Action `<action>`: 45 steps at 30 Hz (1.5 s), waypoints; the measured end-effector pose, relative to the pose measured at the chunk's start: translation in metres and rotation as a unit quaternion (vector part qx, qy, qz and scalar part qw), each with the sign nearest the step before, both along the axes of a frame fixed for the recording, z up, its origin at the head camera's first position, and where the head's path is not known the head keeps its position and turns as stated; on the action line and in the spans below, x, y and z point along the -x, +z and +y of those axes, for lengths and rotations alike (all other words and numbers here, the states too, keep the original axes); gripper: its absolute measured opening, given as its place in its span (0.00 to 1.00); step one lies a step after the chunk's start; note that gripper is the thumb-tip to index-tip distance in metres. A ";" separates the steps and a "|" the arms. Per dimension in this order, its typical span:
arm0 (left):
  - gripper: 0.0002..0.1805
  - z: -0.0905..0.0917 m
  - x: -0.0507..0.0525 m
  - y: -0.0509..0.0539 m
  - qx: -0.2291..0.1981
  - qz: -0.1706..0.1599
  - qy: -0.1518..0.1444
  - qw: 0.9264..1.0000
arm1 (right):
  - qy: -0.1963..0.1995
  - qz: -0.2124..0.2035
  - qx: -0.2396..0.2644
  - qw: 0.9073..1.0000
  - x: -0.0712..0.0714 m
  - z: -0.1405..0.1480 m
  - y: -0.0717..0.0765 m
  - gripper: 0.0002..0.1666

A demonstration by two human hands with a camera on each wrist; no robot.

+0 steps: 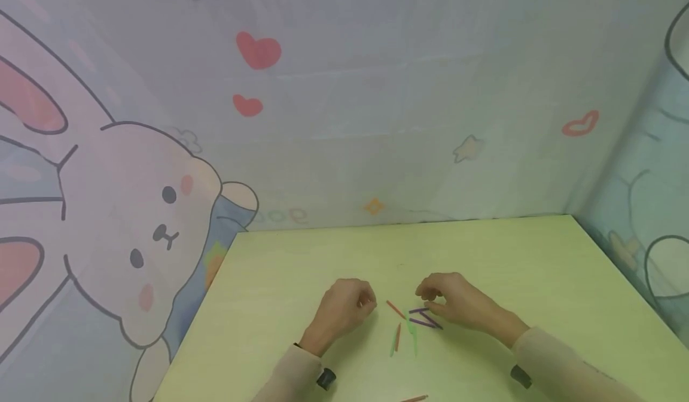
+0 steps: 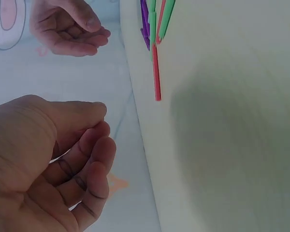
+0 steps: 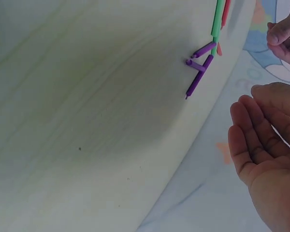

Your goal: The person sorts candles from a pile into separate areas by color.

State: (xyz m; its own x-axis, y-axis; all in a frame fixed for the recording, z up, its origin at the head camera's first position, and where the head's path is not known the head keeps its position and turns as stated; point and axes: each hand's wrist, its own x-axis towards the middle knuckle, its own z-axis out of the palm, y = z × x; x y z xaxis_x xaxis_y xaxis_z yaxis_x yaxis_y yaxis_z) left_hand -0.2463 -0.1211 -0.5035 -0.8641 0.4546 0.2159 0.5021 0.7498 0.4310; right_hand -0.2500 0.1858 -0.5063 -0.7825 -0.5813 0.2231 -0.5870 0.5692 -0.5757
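A pale green table [image 1: 301, 258] is filling the lower view; the clock is centring on its cluster of sticks [image 1: 422, 323]. Nearest, an orange-brown stick [image 1: 414, 398] is lying alone at six o'clock, partly cut off. In the cluster, a lower orange stick [image 1: 398, 337] is resting beside a short green stick [image 1: 392, 347] around eight, a longer green stick [image 1: 415, 342] is pointing toward five, purple sticks [image 1: 430, 320] are lying at two, and an upper orange stick [image 1: 396, 309] is slanting at eleven. The left hand [image 1: 340, 312] is hovering between nine and ten, loosely curled and empty; the right hand [image 1: 457, 300] is hovering at two, thumb and fingers apart, holding nothing. Handling such thin pieces well probably means pinching each lightly at mid-length without nudging its neighbours. Beyond, a wall [image 1: 377, 103] is standing at twelve, a printed rabbit [image 1: 118, 210] peering from ten.
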 end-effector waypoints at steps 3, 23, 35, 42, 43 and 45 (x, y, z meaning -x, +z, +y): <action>0.06 0.004 -0.002 -0.003 0.009 -0.008 -0.009 1.000 | 0.020 -0.004 0.012 1.000 -0.001 -0.002 -0.003 0.09; 0.16 0.030 -0.023 -0.018 0.036 -0.037 -0.032 0.998 | 0.138 0.032 0.008 0.990 -0.006 -0.013 -0.028 0.13; 0.21 0.034 -0.027 -0.030 0.068 -0.029 -0.022 0.997 | 0.171 0.056 0.008 0.984 -0.009 -0.015 -0.035 0.17; 0.21 0.034 -0.027 -0.032 0.065 -0.048 -0.025 0.996 | 0.188 0.076 -0.006 0.979 -0.011 -0.015 -0.036 0.16; 0.21 0.034 -0.027 -0.031 0.061 -0.052 -0.026 0.996 | 0.188 0.076 -0.010 0.979 -0.011 -0.014 -0.036 0.16; 0.19 0.033 -0.026 -0.030 0.054 -0.059 -0.029 0.996 | 0.188 0.079 -0.016 0.979 -0.011 -0.014 -0.035 0.13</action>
